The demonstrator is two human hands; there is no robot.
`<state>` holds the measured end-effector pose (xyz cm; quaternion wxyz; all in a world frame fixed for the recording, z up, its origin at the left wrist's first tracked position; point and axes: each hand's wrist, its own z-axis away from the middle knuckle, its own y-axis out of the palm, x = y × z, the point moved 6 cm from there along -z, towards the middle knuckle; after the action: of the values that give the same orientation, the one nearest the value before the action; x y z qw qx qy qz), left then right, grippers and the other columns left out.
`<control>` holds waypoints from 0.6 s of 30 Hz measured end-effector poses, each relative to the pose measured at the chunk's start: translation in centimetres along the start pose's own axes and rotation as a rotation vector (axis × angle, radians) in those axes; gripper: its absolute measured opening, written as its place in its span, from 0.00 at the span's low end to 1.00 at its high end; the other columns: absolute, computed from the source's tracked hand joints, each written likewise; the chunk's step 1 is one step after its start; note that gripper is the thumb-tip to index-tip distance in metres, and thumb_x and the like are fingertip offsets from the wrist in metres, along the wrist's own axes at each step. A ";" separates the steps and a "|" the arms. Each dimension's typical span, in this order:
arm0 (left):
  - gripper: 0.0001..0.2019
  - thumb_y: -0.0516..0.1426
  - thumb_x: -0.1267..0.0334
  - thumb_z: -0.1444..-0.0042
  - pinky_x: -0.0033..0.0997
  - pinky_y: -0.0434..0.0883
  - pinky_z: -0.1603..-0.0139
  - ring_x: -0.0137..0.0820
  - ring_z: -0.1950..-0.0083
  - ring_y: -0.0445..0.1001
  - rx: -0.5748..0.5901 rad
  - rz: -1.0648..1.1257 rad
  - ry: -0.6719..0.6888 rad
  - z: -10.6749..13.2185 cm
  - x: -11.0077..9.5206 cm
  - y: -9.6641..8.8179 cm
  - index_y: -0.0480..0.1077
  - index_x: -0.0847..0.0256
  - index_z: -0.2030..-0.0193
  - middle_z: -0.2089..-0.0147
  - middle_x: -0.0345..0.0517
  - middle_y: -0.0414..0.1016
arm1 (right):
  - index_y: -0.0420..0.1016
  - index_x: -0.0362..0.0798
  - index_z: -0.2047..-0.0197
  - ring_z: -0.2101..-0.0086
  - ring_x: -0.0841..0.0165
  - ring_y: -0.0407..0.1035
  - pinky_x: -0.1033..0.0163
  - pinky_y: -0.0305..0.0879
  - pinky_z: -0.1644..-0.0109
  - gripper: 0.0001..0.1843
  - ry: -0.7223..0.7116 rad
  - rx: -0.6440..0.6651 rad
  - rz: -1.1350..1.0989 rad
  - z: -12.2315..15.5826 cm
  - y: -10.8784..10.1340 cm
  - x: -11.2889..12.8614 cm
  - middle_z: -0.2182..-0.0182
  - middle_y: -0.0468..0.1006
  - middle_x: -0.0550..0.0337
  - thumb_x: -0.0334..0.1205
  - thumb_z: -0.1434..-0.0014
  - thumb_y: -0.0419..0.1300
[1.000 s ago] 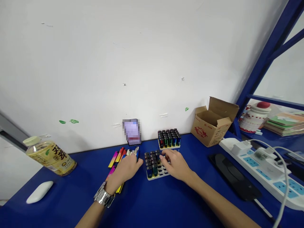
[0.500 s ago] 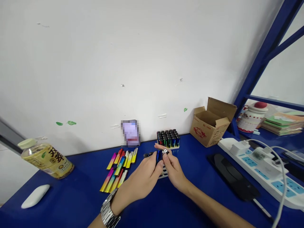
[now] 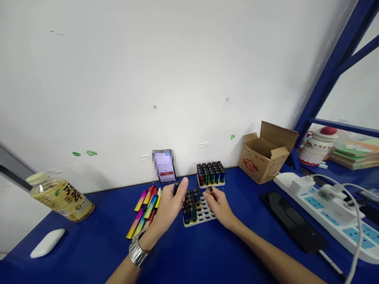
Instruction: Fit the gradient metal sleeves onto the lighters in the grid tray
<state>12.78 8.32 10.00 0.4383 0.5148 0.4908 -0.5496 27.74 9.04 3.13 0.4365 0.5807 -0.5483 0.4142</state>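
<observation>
My left hand, with a metal watch on the wrist, is closed around a dark blue lighter, its thumb pointing up. Held in the curled fingers of my right hand is a black-topped lighter, mostly covered by the fingers. Between and below the hands lies a white perforated tray. Several dark lighters stand upright in its left part, while bare holes show toward the right. Left of my left hand, shiny rainbow-coloured lighter cases lie in two rows, some hidden by the forearm.
Behind, a second tray is packed with upright lighters. A phone leans on the wall. To the right are an open carton, a black phone and a power strip. A drink bottle and white case are left.
My hands, together over the front tray before, have moved apart, the left one leftward and the right one slightly right. The front tray and its lighters now show between them.
</observation>
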 end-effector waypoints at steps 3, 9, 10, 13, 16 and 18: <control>0.22 0.51 0.49 0.48 0.24 0.42 0.83 0.18 0.83 0.40 -0.026 -0.045 -0.020 0.3 -0.1 -0.2 0.46 0.56 0.83 0.84 0.28 0.41 | 0.55 0.50 0.77 0.81 0.75 0.48 0.68 0.47 0.79 0.17 -0.020 0.044 0.089 0.2 0.3 0.2 0.84 0.54 0.71 0.47 0.43 0.55; 0.16 0.49 0.56 0.51 0.25 0.45 0.81 0.20 0.82 0.43 -0.034 -0.269 0.065 0.5 -0.9 -0.1 0.45 0.56 0.83 0.83 0.30 0.42 | 0.54 0.51 0.76 0.82 0.74 0.48 0.68 0.47 0.79 0.16 -0.008 0.058 0.117 0.1 0.2 0.1 0.85 0.53 0.71 0.47 0.43 0.53; 0.17 0.49 0.56 0.51 0.25 0.45 0.80 0.20 0.81 0.44 -0.031 -0.296 0.072 0.6 -1.0 -0.1 0.45 0.56 0.83 0.83 0.31 0.42 | 0.55 0.51 0.76 0.82 0.74 0.48 0.68 0.47 0.79 0.16 -0.004 0.062 0.117 0.1 0.2 0.1 0.85 0.53 0.71 0.47 0.43 0.54; 0.17 0.48 0.56 0.51 0.26 0.45 0.79 0.21 0.81 0.45 -0.038 -0.359 0.087 0.7 -1.4 0.0 0.45 0.56 0.84 0.83 0.32 0.42 | 0.55 0.50 0.77 0.81 0.74 0.49 0.68 0.47 0.79 0.16 -0.001 0.073 0.108 0.1 0.3 0.4 0.85 0.53 0.71 0.48 0.43 0.54; 0.16 0.46 0.57 0.53 0.27 0.45 0.79 0.22 0.80 0.46 -0.094 -0.438 0.105 0.8 -1.9 -0.2 0.44 0.56 0.85 0.84 0.33 0.43 | 0.54 0.50 0.79 0.82 0.75 0.48 0.68 0.47 0.79 0.18 -0.008 0.082 0.097 0.2 0.4 0.9 0.86 0.53 0.71 0.49 0.45 0.55; 0.15 0.46 0.57 0.53 0.28 0.45 0.79 0.22 0.80 0.46 -0.119 -0.474 0.109 0.8 -2.0 -0.4 0.44 0.56 0.85 0.84 0.33 0.43 | 0.52 0.50 0.80 0.82 0.76 0.47 0.68 0.46 0.79 0.20 -0.013 0.081 0.092 0.2 0.4 1.1 0.86 0.52 0.70 0.50 0.46 0.56</control>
<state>12.49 7.54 12.03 0.2998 0.3875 0.6521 -0.5786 27.41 8.57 4.15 0.3896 0.5748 -0.5600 0.4519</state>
